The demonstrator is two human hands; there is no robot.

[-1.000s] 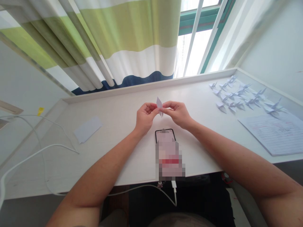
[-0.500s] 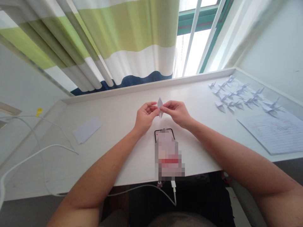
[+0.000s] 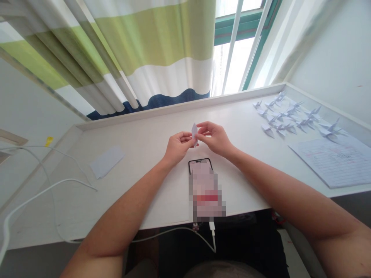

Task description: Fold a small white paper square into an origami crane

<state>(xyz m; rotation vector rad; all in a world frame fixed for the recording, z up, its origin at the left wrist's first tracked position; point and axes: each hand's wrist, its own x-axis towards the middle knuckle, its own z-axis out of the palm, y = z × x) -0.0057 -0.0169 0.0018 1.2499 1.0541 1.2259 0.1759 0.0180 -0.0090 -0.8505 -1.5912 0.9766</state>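
A small folded white paper [image 3: 194,131], narrow and diamond-shaped, stands upright between my hands above the white desk. My left hand [image 3: 179,147] pinches its lower left side between thumb and fingers. On the other side, my right hand [image 3: 215,138] has its thumb and fingertips closed on the paper's right edge. Fingers cover part of the lower half, so its folds there are hidden. Just below my hands lies a phone [image 3: 199,162], its screen mostly blurred out.
Several folded paper cranes [image 3: 290,116] stand at the back right, by a lined, written-on paper pad [image 3: 333,164]. White paper sheets [image 3: 107,161] lie at left, near a white cable [image 3: 69,180]. A charging plug [image 3: 212,227] hangs at the desk's front edge.
The folded paper has shifted slightly down and left. My right fingers have moved higher along it and now reach partly behind it. My left hand keeps its pinch.
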